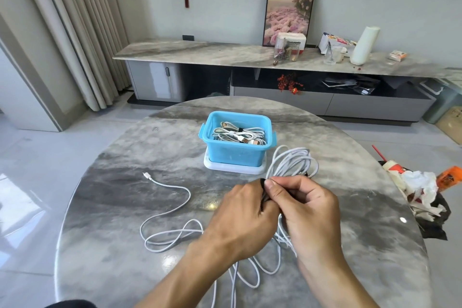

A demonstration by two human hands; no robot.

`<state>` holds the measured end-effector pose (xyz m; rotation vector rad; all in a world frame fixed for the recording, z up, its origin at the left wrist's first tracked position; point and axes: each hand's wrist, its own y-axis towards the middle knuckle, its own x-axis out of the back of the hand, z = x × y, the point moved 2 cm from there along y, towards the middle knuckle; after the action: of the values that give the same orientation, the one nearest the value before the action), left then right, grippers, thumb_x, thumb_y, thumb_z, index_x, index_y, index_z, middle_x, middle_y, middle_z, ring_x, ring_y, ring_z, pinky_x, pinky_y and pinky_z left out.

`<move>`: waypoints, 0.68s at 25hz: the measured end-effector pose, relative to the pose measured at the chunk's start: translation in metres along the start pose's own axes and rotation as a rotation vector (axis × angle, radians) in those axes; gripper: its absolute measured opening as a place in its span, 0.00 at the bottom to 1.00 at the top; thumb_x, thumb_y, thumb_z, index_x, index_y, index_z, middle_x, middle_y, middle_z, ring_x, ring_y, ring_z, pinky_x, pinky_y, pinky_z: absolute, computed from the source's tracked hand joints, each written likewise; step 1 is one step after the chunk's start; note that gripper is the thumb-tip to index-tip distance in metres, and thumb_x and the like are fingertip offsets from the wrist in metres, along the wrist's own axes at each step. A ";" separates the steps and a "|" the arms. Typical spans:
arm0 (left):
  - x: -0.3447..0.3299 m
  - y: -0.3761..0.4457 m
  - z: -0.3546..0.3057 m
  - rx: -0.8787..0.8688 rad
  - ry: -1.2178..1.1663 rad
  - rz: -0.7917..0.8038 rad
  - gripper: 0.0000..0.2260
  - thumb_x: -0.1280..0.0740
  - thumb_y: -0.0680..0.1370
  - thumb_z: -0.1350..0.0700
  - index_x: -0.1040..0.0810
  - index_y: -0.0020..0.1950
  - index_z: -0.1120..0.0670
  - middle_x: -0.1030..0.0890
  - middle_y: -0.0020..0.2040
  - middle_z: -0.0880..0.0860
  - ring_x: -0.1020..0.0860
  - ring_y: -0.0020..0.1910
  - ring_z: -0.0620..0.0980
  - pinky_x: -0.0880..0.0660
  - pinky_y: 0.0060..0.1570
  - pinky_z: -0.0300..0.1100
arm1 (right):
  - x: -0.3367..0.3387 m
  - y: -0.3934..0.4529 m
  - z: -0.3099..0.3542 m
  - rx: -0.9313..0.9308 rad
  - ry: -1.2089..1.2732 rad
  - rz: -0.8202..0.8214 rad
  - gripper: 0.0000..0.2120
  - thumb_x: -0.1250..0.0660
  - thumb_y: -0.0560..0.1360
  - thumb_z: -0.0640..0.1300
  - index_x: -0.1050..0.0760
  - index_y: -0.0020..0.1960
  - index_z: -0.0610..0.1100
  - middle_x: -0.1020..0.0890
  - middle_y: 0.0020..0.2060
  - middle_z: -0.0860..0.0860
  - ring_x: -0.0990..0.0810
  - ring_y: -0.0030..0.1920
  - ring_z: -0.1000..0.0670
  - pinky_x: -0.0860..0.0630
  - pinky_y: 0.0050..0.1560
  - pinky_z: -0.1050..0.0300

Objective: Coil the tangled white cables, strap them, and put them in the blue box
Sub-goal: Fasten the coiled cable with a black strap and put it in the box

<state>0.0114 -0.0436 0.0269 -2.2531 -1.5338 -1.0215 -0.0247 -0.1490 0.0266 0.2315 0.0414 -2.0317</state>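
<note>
A coiled white cable (291,161) stands up from between my two hands above the round marble table (120,157). My right hand (308,210) grips the bottom of the coil, its thumb pressing a black strap (263,184) against it. My left hand (241,215) pinches that strap from the left. The blue box (236,151) sits just behind, on its white lid (233,169), and holds several strapped white cables. Loose tangled white cables (170,232) lie on the table to the left and under my wrists.
A loose cable's plug end (148,176) lies at the left. Crumpled paper, a black bag and an orange tube (425,187) crowd the table's right edge. A long low cabinet (250,57) stands along the far wall.
</note>
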 end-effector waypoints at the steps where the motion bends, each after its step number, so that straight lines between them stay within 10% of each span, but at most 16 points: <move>1: 0.001 -0.001 -0.002 -0.014 -0.016 0.019 0.12 0.48 0.72 0.48 0.29 0.40 0.52 0.19 0.40 0.53 0.24 0.42 0.54 0.27 0.44 0.52 | 0.000 0.001 0.001 -0.048 0.030 -0.013 0.10 0.26 0.69 0.31 0.17 0.35 0.44 0.16 0.32 0.45 0.19 0.31 0.53 0.25 0.32 0.65; 8: -0.007 -0.002 0.003 -0.022 -0.189 -0.092 0.28 0.55 0.81 0.38 0.29 0.34 0.54 0.31 0.27 0.46 0.33 0.28 0.44 0.36 0.33 0.46 | 0.001 -0.003 0.008 -0.122 0.075 -0.047 0.07 0.26 0.71 0.33 0.22 0.35 0.37 0.25 0.22 0.49 0.31 0.21 0.57 0.35 0.22 0.67; 17: 0.008 0.007 0.005 -0.005 -0.230 -0.183 0.24 0.51 0.84 0.44 0.29 0.32 0.48 0.27 0.24 0.38 0.30 0.26 0.37 0.38 0.30 0.34 | 0.002 -0.004 0.016 -0.077 -0.023 0.167 0.08 0.33 0.77 0.31 0.18 0.48 0.41 0.14 0.36 0.44 0.28 0.24 0.57 0.33 0.24 0.67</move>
<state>0.0217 -0.0379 0.0301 -2.3359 -1.8622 -0.8335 -0.0315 -0.1510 0.0415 0.1574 0.0831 -1.8623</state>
